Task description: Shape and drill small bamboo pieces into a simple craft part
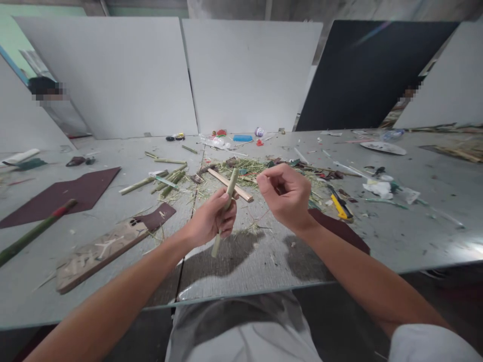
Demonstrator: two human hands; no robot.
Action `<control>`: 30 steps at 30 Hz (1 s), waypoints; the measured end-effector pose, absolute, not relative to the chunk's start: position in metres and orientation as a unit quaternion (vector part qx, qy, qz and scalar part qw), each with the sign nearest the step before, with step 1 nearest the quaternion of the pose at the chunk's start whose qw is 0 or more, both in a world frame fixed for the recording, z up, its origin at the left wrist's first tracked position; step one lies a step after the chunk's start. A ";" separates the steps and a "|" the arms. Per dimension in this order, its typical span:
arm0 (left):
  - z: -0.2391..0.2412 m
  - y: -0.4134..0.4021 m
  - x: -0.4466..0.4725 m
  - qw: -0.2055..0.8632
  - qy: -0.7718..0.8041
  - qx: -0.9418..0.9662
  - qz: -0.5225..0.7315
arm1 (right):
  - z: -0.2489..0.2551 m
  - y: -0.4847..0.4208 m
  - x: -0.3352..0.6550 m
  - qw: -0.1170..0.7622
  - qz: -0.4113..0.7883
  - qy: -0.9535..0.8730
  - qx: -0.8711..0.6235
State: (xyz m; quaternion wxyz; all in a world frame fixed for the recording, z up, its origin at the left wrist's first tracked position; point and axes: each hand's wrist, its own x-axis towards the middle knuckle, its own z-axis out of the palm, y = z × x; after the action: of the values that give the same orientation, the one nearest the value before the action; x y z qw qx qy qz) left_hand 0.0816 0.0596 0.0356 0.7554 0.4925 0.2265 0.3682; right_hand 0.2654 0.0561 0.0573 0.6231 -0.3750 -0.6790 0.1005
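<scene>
My left hand (211, 218) is closed around a pale green bamboo stick (230, 186), holding it nearly upright above the grey table (241, 261). The stick's lower end pokes out below my fingers. My right hand (285, 193) hovers just right of it, fingers curled with thumb and forefinger pinched together; whatever sits in the pinch is too small to make out. A thin wooden strip (230, 184) lies on the table behind the stick, amid a heap of green shavings (249, 168).
Several cut bamboo pieces (166, 178) lie to the left, with a long green stalk (33, 232) at the far left. Dark maroon sheets (64, 193) and a worn board (101, 249) rest nearby. A yellow utility knife (339, 203) lies right. White and black panels stand behind.
</scene>
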 end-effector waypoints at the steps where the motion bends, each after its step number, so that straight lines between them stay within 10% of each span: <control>1: 0.033 0.059 0.084 0.760 0.212 0.490 0.371 | 0.057 0.055 0.265 0.625 0.094 -0.677 -0.377; 30: 0.012 0.058 0.090 0.752 0.140 0.548 0.337 | 0.048 0.066 0.260 0.601 0.030 -0.730 -0.324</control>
State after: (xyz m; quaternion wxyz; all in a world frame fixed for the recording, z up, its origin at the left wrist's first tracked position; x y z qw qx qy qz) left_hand 0.0897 0.0576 0.0120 0.7523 0.5485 0.1396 0.3373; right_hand 0.2597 0.0665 0.0476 0.6008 -0.3242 -0.7301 0.0304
